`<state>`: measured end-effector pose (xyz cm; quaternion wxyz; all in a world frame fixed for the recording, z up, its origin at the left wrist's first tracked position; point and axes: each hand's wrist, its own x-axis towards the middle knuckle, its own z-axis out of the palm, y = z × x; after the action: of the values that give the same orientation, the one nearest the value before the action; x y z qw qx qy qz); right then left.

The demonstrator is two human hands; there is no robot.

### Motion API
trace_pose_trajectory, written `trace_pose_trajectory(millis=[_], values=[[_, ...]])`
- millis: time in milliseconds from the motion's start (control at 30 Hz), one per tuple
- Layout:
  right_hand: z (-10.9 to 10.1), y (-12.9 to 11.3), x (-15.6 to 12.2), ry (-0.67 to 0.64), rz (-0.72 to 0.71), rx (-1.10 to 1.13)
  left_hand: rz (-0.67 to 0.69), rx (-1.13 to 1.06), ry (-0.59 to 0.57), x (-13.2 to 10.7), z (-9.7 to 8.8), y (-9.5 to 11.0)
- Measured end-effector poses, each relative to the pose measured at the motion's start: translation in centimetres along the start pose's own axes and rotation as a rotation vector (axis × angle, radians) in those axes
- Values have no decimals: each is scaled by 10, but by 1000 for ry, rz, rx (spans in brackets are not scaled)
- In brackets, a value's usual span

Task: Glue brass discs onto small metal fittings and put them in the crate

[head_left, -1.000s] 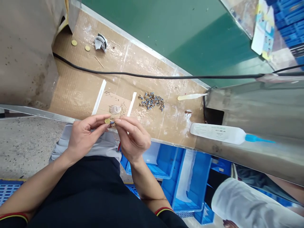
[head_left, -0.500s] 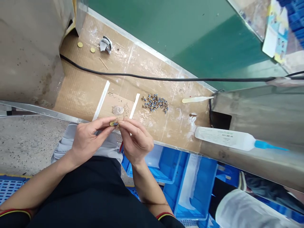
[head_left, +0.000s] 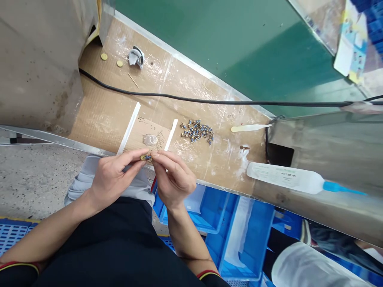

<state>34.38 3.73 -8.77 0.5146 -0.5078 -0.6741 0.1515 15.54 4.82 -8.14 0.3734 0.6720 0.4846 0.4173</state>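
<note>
On the left, two loose discs point(head_left: 103, 56), yellow and round, lie flat on the cardboard point(head_left: 98, 107), well apart from the hands. The left hand point(head_left: 109, 179) has its thumb and forefinger pressed together, and between their tips it holds a yellow disc point(head_left: 143, 158) by its edge. This disc is small, and the fingers cover a part of it. Directly to its right is a blue-and-gold part point(head_left: 148, 157), tiny and shiny; its exact shape is too small to tell. Both pieces are above the front edge of the bench, just before a clear oval piece point(head_left: 150, 139) lying on the cardboard. The right hand point(head_left: 176, 181) is narrow at the fingertips, which pinch the small part against the disc. Farther right lies a loose pile point(head_left: 197, 131) of similar blue and gold pieces. Below the bench edge is a blue bin point(head_left: 213, 207) with a white sheet point(head_left: 195, 201) inside. The next bin point(head_left: 257, 231), also blue, contains a long white liner point(head_left: 237, 235). At the right, a white bottle point(head_left: 284, 177) lies on its side, its blue nozzle point(head_left: 341, 187) pointing right; I cannot tell how full it is.
</note>
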Motion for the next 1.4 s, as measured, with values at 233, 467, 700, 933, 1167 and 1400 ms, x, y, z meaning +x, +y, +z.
trace_pose_trajectory(millis=[233, 467, 700, 933, 1167, 1400], values=[[-2, -1, -3, -9, -124, -92, 156, 161, 17, 2, 0, 2], [-4, 1, -7, -20, -186, -148, 255, 279, 43, 2, -2, 7], [-4, 0, -8, -31, -202, -149, 262, 348, 30, 2, -1, 11], [-5, 4, -10, -53, -181, -141, 207, 291, 4, 3, 0, 14], [-11, -2, -5, -71, -108, -37, 93, 149, 46, 3, 1, 13], [-8, -8, -2, -77, 372, 271, 106, 191, 30, 0, 7, 15]])
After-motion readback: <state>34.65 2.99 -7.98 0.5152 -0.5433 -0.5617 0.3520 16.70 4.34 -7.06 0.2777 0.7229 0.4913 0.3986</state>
